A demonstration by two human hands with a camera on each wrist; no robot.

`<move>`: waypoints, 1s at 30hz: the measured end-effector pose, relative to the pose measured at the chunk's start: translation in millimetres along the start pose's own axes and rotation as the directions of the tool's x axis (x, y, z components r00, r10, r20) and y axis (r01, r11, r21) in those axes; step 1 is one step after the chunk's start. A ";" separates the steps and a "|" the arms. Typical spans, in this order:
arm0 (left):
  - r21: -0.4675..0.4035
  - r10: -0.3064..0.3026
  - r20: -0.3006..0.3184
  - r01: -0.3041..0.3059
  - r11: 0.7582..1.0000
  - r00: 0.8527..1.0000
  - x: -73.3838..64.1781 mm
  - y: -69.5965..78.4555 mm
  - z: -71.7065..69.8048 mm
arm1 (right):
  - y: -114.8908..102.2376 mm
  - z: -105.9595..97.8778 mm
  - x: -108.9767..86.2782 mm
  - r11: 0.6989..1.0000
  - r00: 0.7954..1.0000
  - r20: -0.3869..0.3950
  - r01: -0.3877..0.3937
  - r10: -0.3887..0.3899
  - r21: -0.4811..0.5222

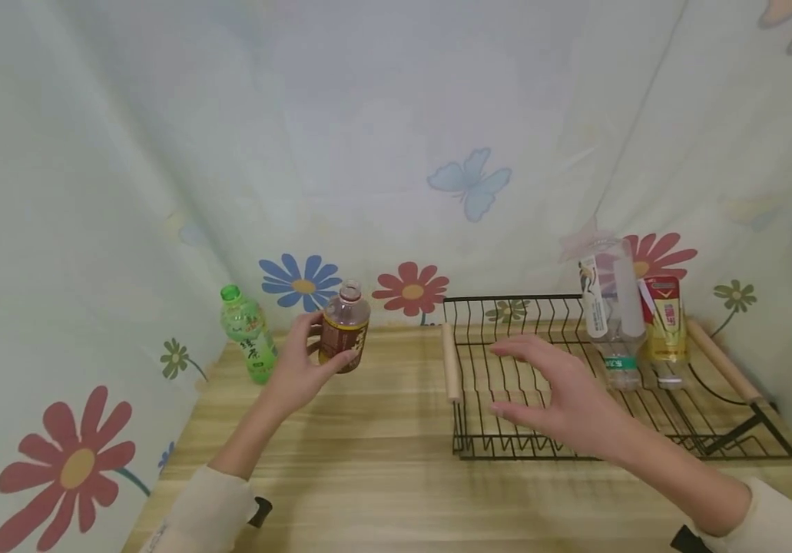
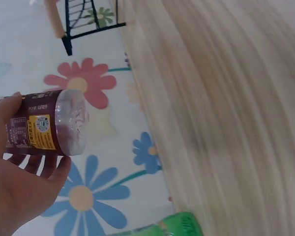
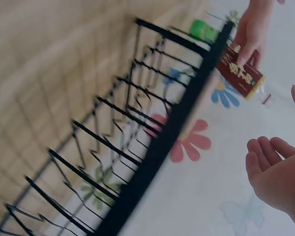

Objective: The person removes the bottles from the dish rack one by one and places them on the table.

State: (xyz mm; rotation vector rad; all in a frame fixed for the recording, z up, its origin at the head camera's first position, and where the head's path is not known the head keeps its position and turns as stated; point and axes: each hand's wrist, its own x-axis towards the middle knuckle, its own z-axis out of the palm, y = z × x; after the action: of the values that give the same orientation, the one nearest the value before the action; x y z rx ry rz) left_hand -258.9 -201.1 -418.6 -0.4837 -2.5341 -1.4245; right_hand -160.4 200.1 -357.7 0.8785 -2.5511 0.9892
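Left hand point(image 1: 296, 367)'s got its fingers curled round the brown-labelled bottle point(image 1: 345, 336), up off the desk point(image 1: 382, 480). Right hand point(image 1: 568, 395)'s empty, fingers apart, seemingly above the rack point(image 1: 450, 365). Drifting toward 9 o'clock could topple the green bottle point(image 1: 249, 334).

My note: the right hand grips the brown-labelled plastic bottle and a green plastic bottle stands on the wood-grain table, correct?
No: the head view shows the left hand gripping the brown-labelled plastic bottle. The green plastic bottle does stand on the table.
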 end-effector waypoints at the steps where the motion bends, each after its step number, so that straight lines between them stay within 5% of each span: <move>1: -0.005 -0.014 -0.010 0.014 1.000 1.000 -1.0 -5.2 -1.4 | 1.2 3.9 -2.9 1.000 1.000 0.007 -0.002 0.002 -0.003; 10: -0.048 -0.147 -0.087 0.144 0.988 0.985 -5.0 -36.1 -5.4 | 11.9 30.0 -23.3 0.999 0.998 0.045 -0.037 0.038 -0.015; 19: -0.032 -0.216 -0.143 0.214 0.976 0.966 -1.0 -69.4 1.9 | 14.6 38.5 -25.8 0.999 0.996 0.078 -0.046 0.047 -0.006; 30: -0.018 -0.229 -0.141 0.229 0.973 0.963 4.6 -90.2 8.7 | 16.6 36.5 -25.9 1.000 0.996 0.080 -0.031 0.032 -0.001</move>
State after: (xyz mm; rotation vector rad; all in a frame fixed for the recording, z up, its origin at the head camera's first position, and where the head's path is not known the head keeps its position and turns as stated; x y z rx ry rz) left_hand -296.9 -236.4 -493.0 -0.0849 -2.5379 -1.4776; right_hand -151.6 196.4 -404.5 0.8979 -2.6393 0.9820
